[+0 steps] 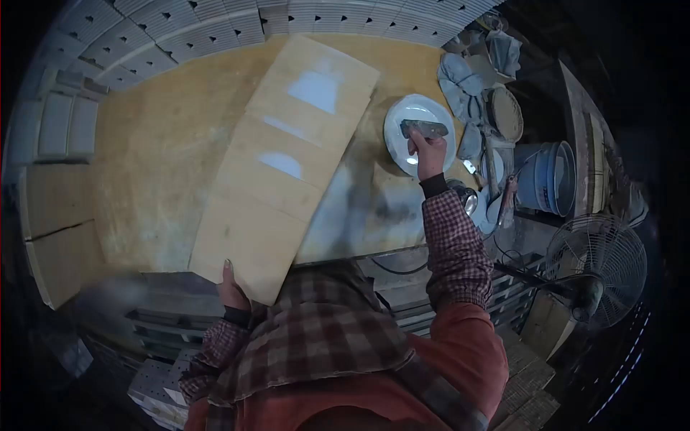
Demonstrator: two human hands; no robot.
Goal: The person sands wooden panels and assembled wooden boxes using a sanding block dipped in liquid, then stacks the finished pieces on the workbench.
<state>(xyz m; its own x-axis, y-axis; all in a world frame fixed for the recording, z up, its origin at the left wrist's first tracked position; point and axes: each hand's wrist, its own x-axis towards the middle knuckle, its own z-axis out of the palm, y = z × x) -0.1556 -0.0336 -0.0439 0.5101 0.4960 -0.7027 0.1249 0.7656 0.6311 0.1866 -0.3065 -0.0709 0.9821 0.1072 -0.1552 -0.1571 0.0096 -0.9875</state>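
Note:
A long, pale wooden board [266,190] lies slantwise across the worktable, its near end jutting past the table's front edge. My left hand [233,289] grips that near end at the left corner, thumb on top and the other fingers hidden beneath. White patches show on the board's far half; whether they are wet material or glare I cannot tell. To the right stands a round white basin [397,147]. Over it, my right hand [428,151] is closed on a dark grey, flat, oblong piece [431,129], perhaps a sponge or a pad.
Stacked pale, grooved blocks with dark notches [215,36] line the table's far edge. Boxes [61,201] stand at the left. Grey cloths [460,79], a round container [505,115] and a blue bucket [550,179] are at the right, with a caged fan [596,269] nearer me.

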